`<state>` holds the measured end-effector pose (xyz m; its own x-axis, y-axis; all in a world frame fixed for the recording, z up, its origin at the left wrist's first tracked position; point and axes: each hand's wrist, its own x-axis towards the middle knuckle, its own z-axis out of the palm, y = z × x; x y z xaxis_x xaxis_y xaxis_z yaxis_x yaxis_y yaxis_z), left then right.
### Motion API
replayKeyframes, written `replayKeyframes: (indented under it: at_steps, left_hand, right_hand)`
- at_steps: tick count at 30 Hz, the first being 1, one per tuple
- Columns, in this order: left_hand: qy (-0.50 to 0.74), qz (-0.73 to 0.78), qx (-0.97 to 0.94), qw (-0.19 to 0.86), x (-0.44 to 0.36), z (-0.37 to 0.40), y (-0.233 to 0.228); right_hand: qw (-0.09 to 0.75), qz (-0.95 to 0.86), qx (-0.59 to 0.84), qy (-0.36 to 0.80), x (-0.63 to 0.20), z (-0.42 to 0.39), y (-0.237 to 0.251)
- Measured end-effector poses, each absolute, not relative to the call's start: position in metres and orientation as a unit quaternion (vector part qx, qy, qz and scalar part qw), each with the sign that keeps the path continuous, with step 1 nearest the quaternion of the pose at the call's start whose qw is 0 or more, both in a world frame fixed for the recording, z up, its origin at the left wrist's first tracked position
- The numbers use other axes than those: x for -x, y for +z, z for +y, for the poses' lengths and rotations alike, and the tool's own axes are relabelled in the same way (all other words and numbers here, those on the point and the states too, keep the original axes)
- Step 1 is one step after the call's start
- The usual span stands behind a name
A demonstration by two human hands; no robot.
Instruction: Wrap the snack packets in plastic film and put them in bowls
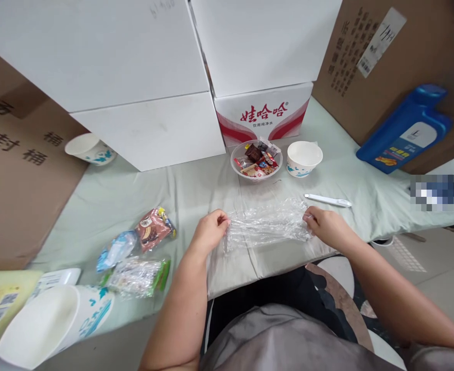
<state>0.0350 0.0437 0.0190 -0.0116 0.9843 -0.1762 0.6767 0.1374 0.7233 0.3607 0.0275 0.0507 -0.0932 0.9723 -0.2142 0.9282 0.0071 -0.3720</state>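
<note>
A sheet of clear plastic film [267,224], wrinkled and see-through, stretches just over the table's front part between my two hands. My left hand [213,229] pinches its left end with thumb and fingers. At the other end, my right hand [325,224] is closed on the film's right edge. Behind the film stands a clear plastic bowl [256,178] filled with small wrapped snacks [260,162]. Beside that bowl is a white paper cup [304,157] with a blue pattern. A white pen-like cutter [328,200] lies just beyond my right hand.
White cartons [145,129] stack up along the back. At left lie a brown snack packet [153,230], a blue-white packet [119,248] and a clear-green one [138,275]. Large paper cups [57,319] sit front left. A blue bottle [404,131] leans against the right cardboard box [389,62].
</note>
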Motion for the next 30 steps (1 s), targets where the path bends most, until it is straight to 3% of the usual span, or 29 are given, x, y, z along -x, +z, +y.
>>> replayKeyframes:
  at_steps: [5,16,20,22,26,30]
  left_hand:
    - [0.208,0.656,-0.655,0.312,-0.034,0.045,0.015]
    - [0.240,0.694,-0.620,0.275,-0.035,0.043,0.021]
    - [0.326,0.695,-0.627,0.130,-0.043,0.038,0.028]
    - [0.347,0.641,-0.677,0.106,-0.050,0.035,0.028]
    - [0.215,0.497,-0.816,0.204,-0.065,0.032,0.023]
    - [0.061,0.473,-0.844,0.247,-0.070,0.031,0.020]
  right_hand:
    - [0.216,-0.700,0.650,0.204,-0.362,0.045,0.039]
    - [0.105,-0.698,0.707,0.042,-0.337,0.062,0.004]
    - [0.110,-0.702,0.702,0.039,-0.339,0.060,0.004]
    - [0.111,-0.703,0.702,0.036,-0.338,0.059,0.003]
    - [0.109,-0.707,0.698,0.036,-0.338,0.060,0.002]
    - [0.109,-0.694,0.712,0.021,-0.348,0.061,0.007]
